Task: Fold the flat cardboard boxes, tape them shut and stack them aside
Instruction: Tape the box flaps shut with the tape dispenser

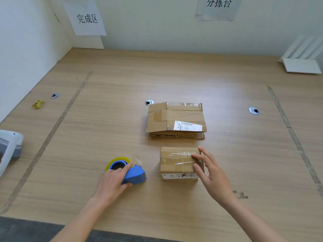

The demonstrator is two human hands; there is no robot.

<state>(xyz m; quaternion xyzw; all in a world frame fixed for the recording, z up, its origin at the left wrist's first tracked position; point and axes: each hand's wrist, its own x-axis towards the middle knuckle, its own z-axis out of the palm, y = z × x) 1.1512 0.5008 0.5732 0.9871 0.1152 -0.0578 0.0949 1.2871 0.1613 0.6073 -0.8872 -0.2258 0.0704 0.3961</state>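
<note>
On the wooden surface, the left hand curls its grip around the blue tape dispenser near the front edge. Just right of it sits a folded, taped box; the right hand lies on its right end, fingers spread. Behind the box lies a stack of flat boxes.

Left wall sign reads 完成区 — right wall sign reads 分拣台. Shipping label on top flat cardboard box has a barcode (print too small). Folded box's front strip unreadable.
</note>
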